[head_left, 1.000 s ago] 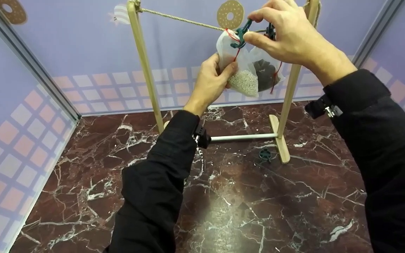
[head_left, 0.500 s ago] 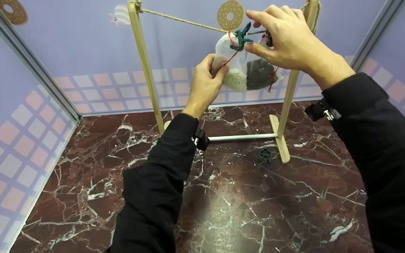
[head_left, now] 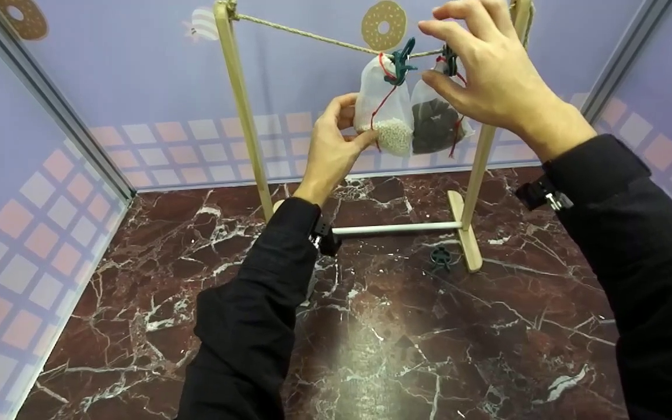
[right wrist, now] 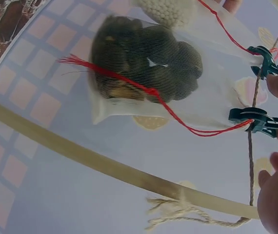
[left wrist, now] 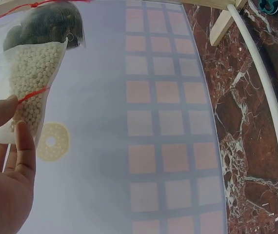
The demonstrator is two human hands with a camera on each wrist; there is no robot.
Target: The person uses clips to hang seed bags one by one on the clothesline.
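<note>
Head view: the sheer drawstring bag of pale beads [head_left: 391, 114] hangs near-vertical from the rope [head_left: 312, 38] by a green spring clamp [head_left: 399, 67]. It lies right of the left hand [head_left: 333, 143], the nearer one, which pinches its lower left edge. The right hand [head_left: 496, 76], fingers parted, grips nothing, right of the clamp.

Left wrist view: round beads fill the bag's bottom; red cord [left wrist: 34, 94] crosses them.

Right wrist view: a bag of dark pieces [right wrist: 148, 58] hangs alongside; right-hand contact with either clamp cannot be determined.
</note>
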